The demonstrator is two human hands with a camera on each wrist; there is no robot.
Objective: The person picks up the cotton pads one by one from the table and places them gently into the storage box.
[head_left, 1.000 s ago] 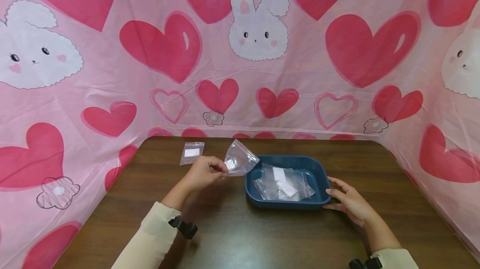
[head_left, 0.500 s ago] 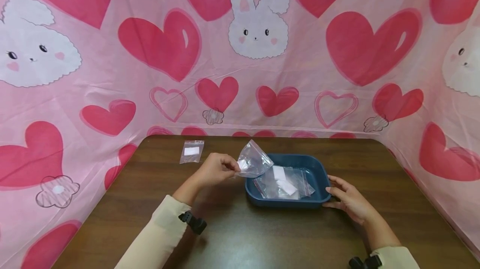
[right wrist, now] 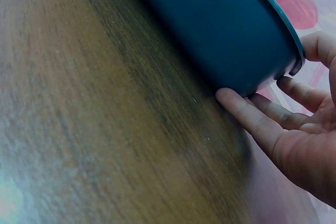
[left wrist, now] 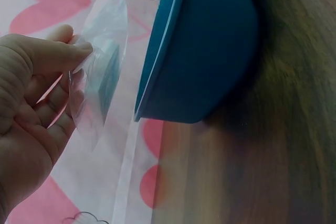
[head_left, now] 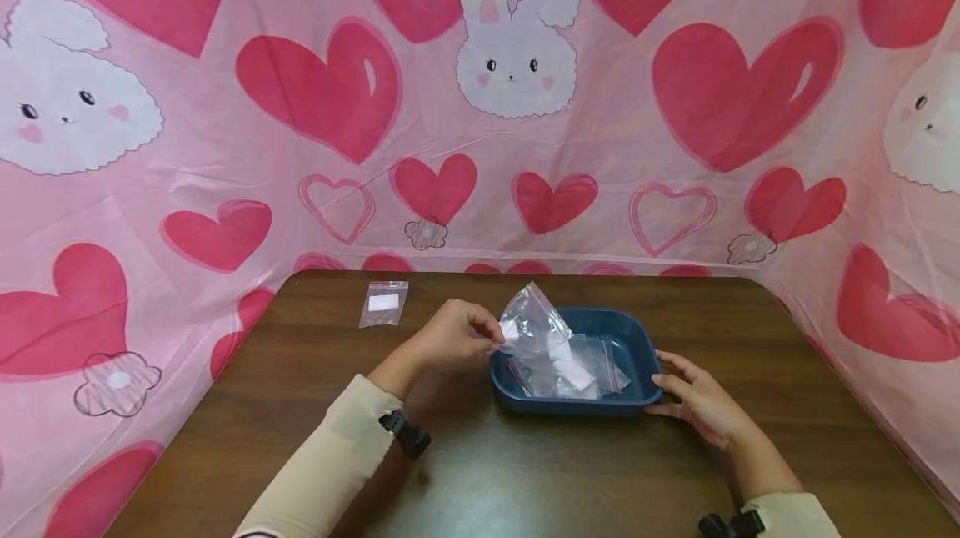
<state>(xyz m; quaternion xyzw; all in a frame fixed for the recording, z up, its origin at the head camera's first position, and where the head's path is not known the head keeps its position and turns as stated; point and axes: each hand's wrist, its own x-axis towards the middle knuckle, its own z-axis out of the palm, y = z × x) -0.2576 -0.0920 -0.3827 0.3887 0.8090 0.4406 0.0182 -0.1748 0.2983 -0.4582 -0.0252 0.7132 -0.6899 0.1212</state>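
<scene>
Between thumb and fingertips, my left hand point(head_left: 457, 331) pinches a clear zip-lock bag point(head_left: 534, 317) with a white piece in it. The bag hangs over the left end of a blue rectangular tray point(head_left: 573, 406), its zip edge pointing up. In the left wrist view the bag point(left wrist: 102, 72) is beside the tray wall point(left wrist: 205, 51). Several similar bags point(head_left: 592, 363) with white pieces lie inside the tray, partly covered by the held one. My right hand point(head_left: 697, 404) holds the tray's right end, thumb at the rim and fingers against the outer wall point(right wrist: 210, 30).
Another small zip-lock bag point(head_left: 384, 304) with a white piece lies at the back left of the brown wooden table point(head_left: 480, 471). A pink curtain point(head_left: 420, 129) with hearts and rabbits hangs right behind the table's far edge and along both sides.
My left hand has carried the zip-lock bag to the right, from beside the tray to above its left end. The right hand and the tray have stayed in place.
</scene>
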